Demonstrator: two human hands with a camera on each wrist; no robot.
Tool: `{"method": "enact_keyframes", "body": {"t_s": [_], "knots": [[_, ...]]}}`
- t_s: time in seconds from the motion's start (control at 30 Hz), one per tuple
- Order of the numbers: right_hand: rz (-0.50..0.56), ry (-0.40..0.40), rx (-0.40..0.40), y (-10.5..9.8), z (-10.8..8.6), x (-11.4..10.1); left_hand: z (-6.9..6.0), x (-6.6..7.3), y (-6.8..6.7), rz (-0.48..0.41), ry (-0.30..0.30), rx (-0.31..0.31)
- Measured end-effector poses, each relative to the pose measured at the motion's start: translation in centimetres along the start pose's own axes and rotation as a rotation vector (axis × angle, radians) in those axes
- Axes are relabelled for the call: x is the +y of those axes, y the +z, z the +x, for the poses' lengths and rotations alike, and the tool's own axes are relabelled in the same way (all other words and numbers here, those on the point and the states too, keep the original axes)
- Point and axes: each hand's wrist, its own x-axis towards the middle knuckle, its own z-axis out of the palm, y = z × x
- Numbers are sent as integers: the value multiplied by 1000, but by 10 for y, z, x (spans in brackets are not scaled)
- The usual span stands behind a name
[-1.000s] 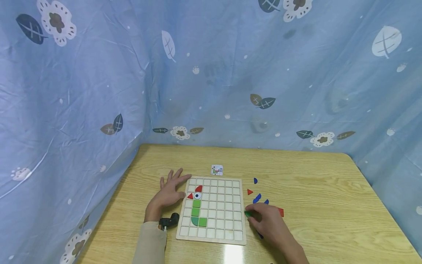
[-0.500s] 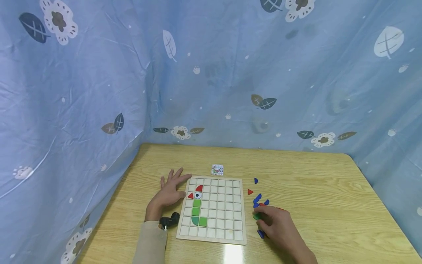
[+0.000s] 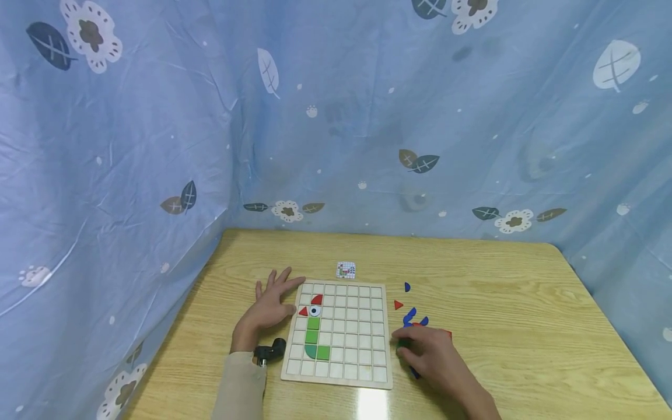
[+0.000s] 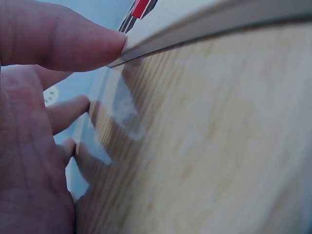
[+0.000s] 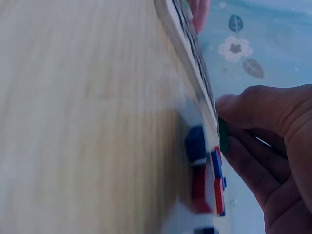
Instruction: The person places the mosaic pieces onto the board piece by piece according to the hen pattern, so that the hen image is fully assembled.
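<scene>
A wooden grid board (image 3: 359, 383) lies on the table. In its left columns sit a red quarter-round piece (image 3: 317, 300), a red triangle (image 3: 303, 311), a round eye piece (image 3: 315, 311), green square pieces (image 3: 313, 322) and a darker green quarter-round piece (image 3: 311, 351). My left hand (image 3: 270, 306), fingers spread, touches the board's left and upper-left edge with thumb and index finger. Just off the board's right edge, my right hand (image 3: 430, 353) pinches a green piece (image 5: 223, 134) between thumb and fingers. Its shape is mostly hidden by the fingers.
Behind the board lies a small pattern card (image 3: 345, 270). Right of the board are a red triangle (image 3: 398, 305) and several blue half-round pieces (image 3: 407, 287); other red pieces are partly behind my right hand. A black device (image 3: 270, 350) is at my left wrist.
My right hand shifted right, away from the board, with the green piece, then came back left towards the board's edge. The left hand and the pieces on the board have stayed put.
</scene>
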Motion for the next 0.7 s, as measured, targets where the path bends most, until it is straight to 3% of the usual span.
{"method": "enact_keyframes", "body": {"t_s": [0.33, 0.53, 0.7], "knots": [[95, -114, -65, 17, 20, -18, -1, 2, 0, 9, -2, 7], [184, -70, -193, 31, 29, -32, -1, 3, 1, 2, -1, 12], [220, -74, -255, 44, 37, -41, -1, 3, 0, 4, -1, 13]]}}
